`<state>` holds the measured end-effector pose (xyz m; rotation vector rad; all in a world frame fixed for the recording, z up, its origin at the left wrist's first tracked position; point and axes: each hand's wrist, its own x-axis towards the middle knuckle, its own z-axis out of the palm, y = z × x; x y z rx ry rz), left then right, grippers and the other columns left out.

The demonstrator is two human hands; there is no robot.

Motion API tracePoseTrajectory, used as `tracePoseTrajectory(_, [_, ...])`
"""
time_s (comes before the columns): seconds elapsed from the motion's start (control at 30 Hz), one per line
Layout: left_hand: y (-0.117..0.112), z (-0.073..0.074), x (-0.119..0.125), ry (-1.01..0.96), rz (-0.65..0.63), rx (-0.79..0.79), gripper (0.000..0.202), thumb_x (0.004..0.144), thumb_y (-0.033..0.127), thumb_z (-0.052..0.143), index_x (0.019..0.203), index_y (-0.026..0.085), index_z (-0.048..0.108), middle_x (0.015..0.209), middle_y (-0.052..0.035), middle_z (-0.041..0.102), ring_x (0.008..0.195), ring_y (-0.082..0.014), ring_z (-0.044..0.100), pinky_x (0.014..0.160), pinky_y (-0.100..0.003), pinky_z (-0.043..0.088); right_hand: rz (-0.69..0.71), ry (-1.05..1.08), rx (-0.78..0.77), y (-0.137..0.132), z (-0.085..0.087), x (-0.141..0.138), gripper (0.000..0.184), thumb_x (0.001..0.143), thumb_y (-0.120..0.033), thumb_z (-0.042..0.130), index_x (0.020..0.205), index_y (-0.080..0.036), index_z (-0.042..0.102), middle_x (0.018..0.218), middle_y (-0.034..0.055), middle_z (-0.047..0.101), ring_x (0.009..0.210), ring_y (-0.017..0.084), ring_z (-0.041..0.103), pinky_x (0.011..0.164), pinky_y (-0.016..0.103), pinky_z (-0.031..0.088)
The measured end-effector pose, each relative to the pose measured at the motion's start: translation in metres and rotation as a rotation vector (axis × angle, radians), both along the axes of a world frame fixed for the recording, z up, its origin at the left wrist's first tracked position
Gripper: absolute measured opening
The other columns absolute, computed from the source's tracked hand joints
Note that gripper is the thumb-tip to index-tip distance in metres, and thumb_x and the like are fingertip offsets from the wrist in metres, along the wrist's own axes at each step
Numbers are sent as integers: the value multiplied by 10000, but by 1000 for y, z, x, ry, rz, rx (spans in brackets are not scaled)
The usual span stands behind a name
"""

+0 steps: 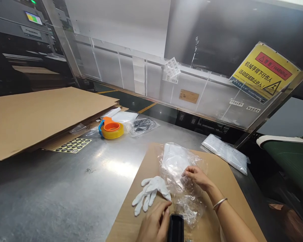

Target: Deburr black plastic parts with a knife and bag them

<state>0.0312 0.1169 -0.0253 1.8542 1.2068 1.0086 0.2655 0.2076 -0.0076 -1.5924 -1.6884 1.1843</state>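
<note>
My right hand (197, 176), a metal bangle on its wrist, pinches the edge of a clear plastic bag (175, 164) lying crumpled on a flat sheet of cardboard (217, 168). At the bottom edge my left hand (155, 223) is curled against a black rectangular object (176, 228) that stands on the same sheet. A pair of white cloth gloves (150, 192) lies just left of the bag, close to my left hand.
A stack of large cardboard sheets (40, 116) covers the left of the steel table (65, 188). Near it lie an orange tape dispenser (111, 128), a sticker sheet (72, 145) and small plastic bags (141, 125). Another bag (226, 153) lies at the right, below a transparent guard with a yellow warning sign (265, 72).
</note>
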Motion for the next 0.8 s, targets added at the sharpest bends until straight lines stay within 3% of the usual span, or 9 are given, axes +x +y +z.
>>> tracePoseTrajectory(0.13, [33, 35, 25, -20, -126, 123, 361, 902, 189, 316, 1169, 178, 559, 1128, -106, 629, 1035, -172, 578, 894, -308, 466, 28, 208, -8, -21, 11, -1, 267, 871, -395, 521, 824, -137, 572, 810, 8, 612, 704, 114, 577, 686, 300, 473])
tracePoseTrajectory(0.2, [50, 45, 40, 18, -162, 182, 418, 893, 169, 309, 1281, 165, 464, 1277, -118, 532, 1176, -192, 476, 996, -374, 389, 32, 291, 3, -30, 17, -1, 264, 846, -400, 524, 777, -148, 554, 792, 19, 613, 715, 119, 566, 716, 299, 453])
tracePoseTrajectory(0.27, [67, 49, 53, 37, -187, 188, 453, 858, 187, 389, 1307, 153, 434, 1300, -124, 513, 1190, -231, 451, 1003, -429, 367, 30, 353, 15, -38, 21, 0, 271, 819, -416, 506, 726, -162, 525, 747, 26, 603, 714, 127, 557, 732, 296, 438])
tracePoseTrajectory(0.33, [82, 52, 61, 46, -227, 164, 430, 808, 216, 482, 1230, 139, 512, 1126, -112, 627, 1035, -237, 548, 892, -402, 450, 22, 385, 28, -45, 26, 3, 291, 798, -444, 481, 681, -177, 487, 701, 28, 585, 696, 137, 551, 720, 298, 436])
tracePoseTrajectory(0.43, [95, 59, 65, 53, -298, 127, 201, 795, 222, 490, 881, 150, 658, 738, -31, 674, 714, -168, 594, 658, -278, 484, 8, 373, 59, -52, 34, 7, 345, 822, -486, 415, 680, -179, 482, 690, 40, 583, 678, 148, 547, 684, 301, 434])
tracePoseTrajectory(0.5, [97, 64, 63, 57, -304, 125, 202, 806, 220, 468, 714, 161, 637, 665, -17, 645, 665, -152, 569, 618, -255, 451, -6, 329, 97, -55, 40, 9, 395, 851, -520, 367, 780, -169, 534, 721, 46, 598, 689, 149, 540, 679, 298, 425])
tracePoseTrajectory(0.57, [94, 70, 61, 62, -280, 135, 196, 802, 217, 470, 682, 169, 616, 670, -19, 632, 698, -166, 553, 634, -268, 427, -24, 256, 147, -57, 46, 9, 398, 828, -543, 439, 874, -168, 565, 743, 34, 603, 686, 141, 522, 670, 281, 412])
tracePoseTrajectory(0.7, [84, 77, 57, 58, -255, 169, 155, 779, 184, 493, 667, 194, 600, 653, -12, 598, 736, -194, 520, 673, -302, 403, -60, 72, 235, -61, 56, 4, 308, 784, -455, 577, 682, -165, 596, 619, -8, 565, 583, 107, 449, 582, 234, 360])
tracePoseTrajectory(0.8, [73, 78, 53, 12, -179, 198, 130, 784, 200, 499, 837, 200, 618, 791, -39, 598, 839, -222, 500, 769, -352, 394, -74, 3, 271, -64, 61, -3, 307, 808, -408, 547, 626, -162, 579, 570, -17, 544, 540, 96, 419, 539, 225, 332])
